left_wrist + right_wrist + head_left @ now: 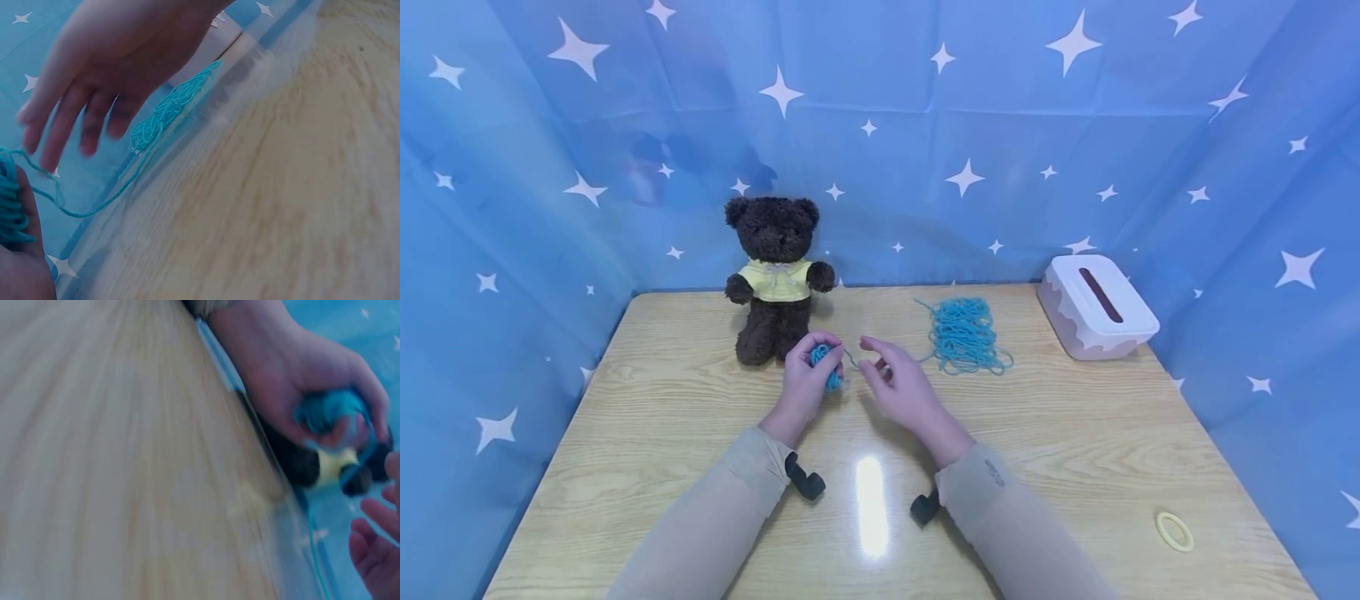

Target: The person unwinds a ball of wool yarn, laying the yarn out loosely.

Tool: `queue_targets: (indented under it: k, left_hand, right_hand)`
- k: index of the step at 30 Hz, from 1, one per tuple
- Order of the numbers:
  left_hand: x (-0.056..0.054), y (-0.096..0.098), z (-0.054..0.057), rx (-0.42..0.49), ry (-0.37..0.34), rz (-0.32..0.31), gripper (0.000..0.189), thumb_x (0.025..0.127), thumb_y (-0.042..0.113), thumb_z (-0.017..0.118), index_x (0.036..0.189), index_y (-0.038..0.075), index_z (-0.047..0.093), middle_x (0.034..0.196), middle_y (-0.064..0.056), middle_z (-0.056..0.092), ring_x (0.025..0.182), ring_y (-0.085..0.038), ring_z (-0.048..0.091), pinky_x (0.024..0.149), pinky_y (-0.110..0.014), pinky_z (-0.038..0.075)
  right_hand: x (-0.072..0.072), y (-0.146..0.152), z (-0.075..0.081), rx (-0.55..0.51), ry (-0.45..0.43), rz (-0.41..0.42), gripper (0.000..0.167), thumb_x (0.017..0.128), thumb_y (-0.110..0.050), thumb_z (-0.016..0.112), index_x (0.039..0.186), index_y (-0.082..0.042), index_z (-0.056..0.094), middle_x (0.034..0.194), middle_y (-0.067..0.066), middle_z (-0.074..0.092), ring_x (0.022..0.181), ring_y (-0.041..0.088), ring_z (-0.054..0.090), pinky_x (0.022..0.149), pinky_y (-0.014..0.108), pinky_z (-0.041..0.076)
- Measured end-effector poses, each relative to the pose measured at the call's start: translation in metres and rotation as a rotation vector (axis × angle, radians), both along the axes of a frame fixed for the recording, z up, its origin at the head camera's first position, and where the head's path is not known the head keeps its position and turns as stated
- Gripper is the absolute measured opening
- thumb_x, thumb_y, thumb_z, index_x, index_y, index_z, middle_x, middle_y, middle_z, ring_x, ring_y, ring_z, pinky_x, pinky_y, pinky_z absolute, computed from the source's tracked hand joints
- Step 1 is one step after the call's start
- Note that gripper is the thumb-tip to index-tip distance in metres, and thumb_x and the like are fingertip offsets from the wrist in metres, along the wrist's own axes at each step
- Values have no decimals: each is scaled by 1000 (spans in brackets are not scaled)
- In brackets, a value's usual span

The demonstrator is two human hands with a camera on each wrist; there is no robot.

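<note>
My left hand [805, 379] grips a small wound ball of turquoise yarn [821, 355], fingers and thumb curled round it. In the right wrist view that yarn ball [334, 411] bulges out of the left fist. Close by on the right, my right hand [901, 392] hovers over the table, its fingers spread and relaxed with nothing gripped. A yarn strand [94, 214] trails from the ball past the right fingers to a loose, looped heap of turquoise yarn [966, 335] lying on the table.
A dark brown teddy bear [772, 233] in a yellow top stands behind the left hand. At the back right sits a white tissue box [1105, 308]. A pale yellow ring [1174, 532] lies near the front right of the wooden table [647, 417]. Blue starry curtains surround the table.
</note>
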State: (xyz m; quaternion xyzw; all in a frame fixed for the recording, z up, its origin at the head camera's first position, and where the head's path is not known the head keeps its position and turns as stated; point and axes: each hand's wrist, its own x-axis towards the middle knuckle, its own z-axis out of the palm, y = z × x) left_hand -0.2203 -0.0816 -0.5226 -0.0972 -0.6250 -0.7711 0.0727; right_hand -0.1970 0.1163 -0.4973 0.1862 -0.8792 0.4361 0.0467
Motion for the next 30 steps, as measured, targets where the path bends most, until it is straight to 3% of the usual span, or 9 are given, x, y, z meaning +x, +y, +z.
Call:
queue_targets:
  k: [4,9,13,18,23,27,30]
  left_hand:
    - [1,2,-1,-15,-1,-32,14,103,2,69,112,-8,65,81,4,69,67,-10,65,63,-21,58]
    - [2,3,0,-14,9,-45,14,103,1,69,111,-10,65,84,2,69,66,-11,65,63,-22,59]
    - [2,1,1,-26,7,-42,15,104,1,69,113,-9,65,79,3,67,67,-11,65,64,-22,60]
    - [1,0,2,-17,-13,-68,17,105,3,69,116,-10,64,81,4,67,69,-10,65,65,-22,60]
    - [0,0,0,27,-8,-85,16,105,2,67,115,-10,63,82,4,66,68,-10,64,64,-23,60]
    - [-2,-1,-1,59,5,-62,3,105,2,66,108,1,67,79,4,66,65,-10,63,61,-23,59]
    - [-4,0,-3,47,20,-18,5,105,3,66,104,7,69,74,4,66,62,-10,63,58,-22,57]
  right_hand:
    - [-6,-19,-4,-44,-19,18,46,116,-25,57,159,-10,57,147,9,71,111,23,73,95,38,65]
    - [-9,-23,-4,-77,15,-49,26,111,-21,66,132,-10,78,115,7,81,98,20,72,82,30,62]
    - [-10,-16,0,-133,69,-116,19,110,-22,70,118,-11,83,101,6,81,87,15,69,73,23,57]
    - [-14,5,11,-271,154,-184,16,108,-17,72,114,-7,83,98,11,81,79,10,68,66,18,56]
    - [-14,37,22,-326,233,-252,16,107,-14,74,114,-4,83,99,16,81,79,6,68,67,14,55]
    - [-11,67,27,-324,205,-336,18,107,-18,74,116,-5,82,101,16,79,81,2,65,72,12,54]
    - [-6,91,27,-302,160,-414,21,108,-22,73,119,-5,81,105,15,79,82,1,63,73,11,52]
